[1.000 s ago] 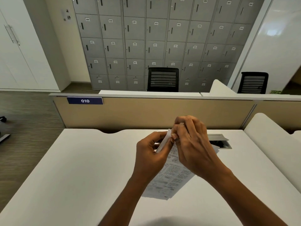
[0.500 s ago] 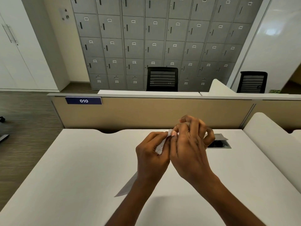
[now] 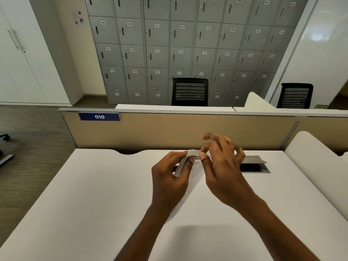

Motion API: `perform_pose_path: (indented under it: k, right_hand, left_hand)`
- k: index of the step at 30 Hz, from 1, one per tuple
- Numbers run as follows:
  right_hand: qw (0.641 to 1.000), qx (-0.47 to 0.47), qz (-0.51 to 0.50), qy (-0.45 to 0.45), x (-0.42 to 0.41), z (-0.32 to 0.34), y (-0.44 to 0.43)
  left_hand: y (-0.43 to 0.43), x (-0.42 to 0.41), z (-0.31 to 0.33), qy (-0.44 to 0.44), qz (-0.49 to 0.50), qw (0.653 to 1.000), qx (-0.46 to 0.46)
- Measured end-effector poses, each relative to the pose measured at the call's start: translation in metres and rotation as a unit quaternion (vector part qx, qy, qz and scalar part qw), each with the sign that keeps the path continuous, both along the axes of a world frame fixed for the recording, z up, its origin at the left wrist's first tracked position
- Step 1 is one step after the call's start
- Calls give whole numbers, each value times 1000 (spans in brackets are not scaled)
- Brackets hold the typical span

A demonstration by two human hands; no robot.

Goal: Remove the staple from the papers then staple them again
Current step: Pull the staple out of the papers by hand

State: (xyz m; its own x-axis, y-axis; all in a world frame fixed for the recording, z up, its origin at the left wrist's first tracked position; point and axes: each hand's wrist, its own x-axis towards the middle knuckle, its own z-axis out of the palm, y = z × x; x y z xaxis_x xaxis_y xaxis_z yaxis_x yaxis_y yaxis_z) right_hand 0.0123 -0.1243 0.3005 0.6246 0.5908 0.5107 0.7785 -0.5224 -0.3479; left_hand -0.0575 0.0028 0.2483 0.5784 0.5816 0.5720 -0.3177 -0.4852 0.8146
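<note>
Plainly the job is in its first half. The papers (image 3: 193,152) are held up off the desk (image 3: 94,194), just off the frame's centre toward five o'clock, bent so that only a narrow white strip shows. The left hand (image 3: 169,176) grips them from the nine o'clock side, fingers curled round the sheets. The right hand (image 3: 222,166) works at their top corner from three o'clock, thumb tip against the paper edge, the other fingers loosely fanned and blurred — whether it pinches the staple, the corner or nothing, I cannot tell. The staple itself is too small to make out, so its removal cannot be confirmed. No stapler shows anywhere — re-stapling looks wholly undone. An open cable hatch (image 3: 254,164) sits at three o'clock of the right hand.
</note>
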Motion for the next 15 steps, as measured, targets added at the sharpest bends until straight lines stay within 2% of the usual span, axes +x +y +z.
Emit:
perform_pose_path:
  k: [3, 7, 15]
  right_hand:
    - [995, -42, 89, 16, 14, 4, -4]
    - [992, -65, 107, 11, 19, 2, -2]
    - [978, -66, 117, -157, 1, 1, 19]
  left_hand:
    - [9, -5, -2, 18, -58, 996, -62]
    - [20, -12, -1, 19, -78, 992, -96]
    - [35, -25, 4, 2, -63, 987, -150]
